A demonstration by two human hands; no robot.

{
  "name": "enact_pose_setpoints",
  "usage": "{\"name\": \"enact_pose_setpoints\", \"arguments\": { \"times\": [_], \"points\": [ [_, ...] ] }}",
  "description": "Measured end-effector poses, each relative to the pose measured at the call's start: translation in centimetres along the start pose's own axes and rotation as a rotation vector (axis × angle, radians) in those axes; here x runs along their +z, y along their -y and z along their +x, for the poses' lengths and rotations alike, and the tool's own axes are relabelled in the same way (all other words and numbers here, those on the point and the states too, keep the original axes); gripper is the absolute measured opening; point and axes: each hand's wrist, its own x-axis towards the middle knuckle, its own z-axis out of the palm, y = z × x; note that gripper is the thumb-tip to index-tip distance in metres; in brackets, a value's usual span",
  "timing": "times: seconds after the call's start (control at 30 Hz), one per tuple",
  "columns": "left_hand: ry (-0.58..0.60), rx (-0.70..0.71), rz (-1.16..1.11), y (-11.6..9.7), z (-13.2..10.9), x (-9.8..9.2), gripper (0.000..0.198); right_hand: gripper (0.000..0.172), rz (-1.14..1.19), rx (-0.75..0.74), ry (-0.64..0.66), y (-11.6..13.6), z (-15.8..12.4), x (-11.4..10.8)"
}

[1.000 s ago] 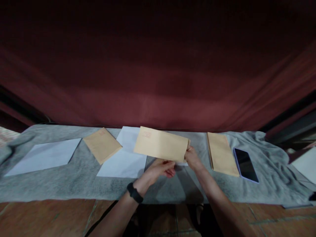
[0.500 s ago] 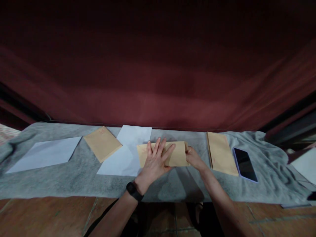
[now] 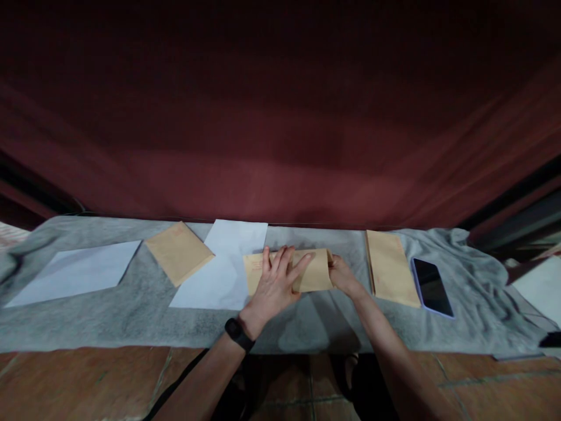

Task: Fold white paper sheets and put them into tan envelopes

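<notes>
A brown paper envelope (image 3: pixel 313 275) lies on the grey cloth in front of me, its left part over a white sheet. My left hand (image 3: pixel 278 280), with a black band on the wrist, rests on the envelope with its fingers spread. My right hand (image 3: pixel 342 275) is at the envelope's right end, which gapes slightly. Its fingers are partly inside that opening and hidden there. White sheets (image 3: pixel 210 289) lie beneath and left of the envelope. Another brown envelope (image 3: pixel 179 251) overlaps their left edge.
A stack of brown envelopes (image 3: pixel 394 269) lies to the right, beside a phone (image 3: pixel 433 286) with a purple case. Another white paper (image 3: pixel 79 272) is at the far left. The grey cloth (image 3: pixel 144 321) is rumpled at the right, and a dark red curtain (image 3: pixel 263 187) hangs behind.
The view has shifted slightly. My left fingers are a little more bent on the envelope, and my right hand stays at its open end.
</notes>
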Motion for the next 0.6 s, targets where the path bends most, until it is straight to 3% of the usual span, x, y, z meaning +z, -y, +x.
{"name": "enact_pose_setpoints", "arguments": {
  "times": [0.1, 0.17, 0.3, 0.37, 0.5, 0.6],
  "points": [
    [0.011, -0.012, -0.014, 0.0, 0.0, 0.2, 0.097, 0.047, 0.053, 0.012, 0.019, -0.7, 0.2, -0.2],
    [0.015, -0.023, -0.019, 0.0, 0.0, 0.3, 0.097, 0.047, 0.005, -0.024, -0.047, -1.2, 0.3, -0.6],
    [0.026, -0.045, -0.023, 0.0, 0.0, 0.6, 0.095, 0.032, -0.402, -0.212, -0.462, -1.9, 0.3, -1.1],
    [0.054, -0.046, -0.031, 0.1, 0.0, 0.9, 0.096, 0.023, -0.602, -0.269, -0.584, -2.1, 0.1, -0.9],
    [0.145, -0.056, -0.093, 0.4, -0.1, 1.9, 0.105, 0.010, -0.824, -0.211, -0.545, -2.4, -0.3, 0.4],
    [0.214, -0.073, -0.165, 0.8, -0.3, 2.6, 0.112, 0.009, -0.967, -0.190, -0.477, -2.3, -0.3, 1.1]
  ]
}}
